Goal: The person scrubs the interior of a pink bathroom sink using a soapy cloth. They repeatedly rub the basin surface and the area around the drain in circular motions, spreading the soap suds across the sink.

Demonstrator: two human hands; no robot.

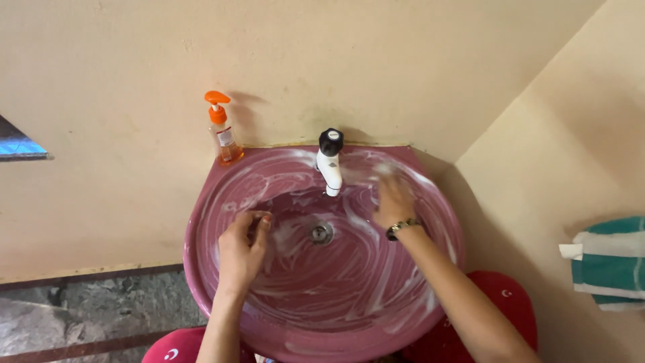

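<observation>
Hands in soapy maroon sink (201, 269): left (243, 249) curled, right (394, 200) flat, blurred, both empty.

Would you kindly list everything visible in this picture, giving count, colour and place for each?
Wash basin: one, maroon, streaked with white lather, fixed to the wall at centre.
Tap: one, white with a black knob, at the basin's back rim.
Drain: one, metal, in the basin's middle.
Pump bottle: one, orange, on the basin's back left corner.
Towel: one, teal and white, at the right edge.
Wristwatch: one, dark, on the right wrist.
Left hand: one, fingers curled, against the basin's left inner wall.
Right hand: one, blurred, flat against the basin's right inner wall.
</observation>
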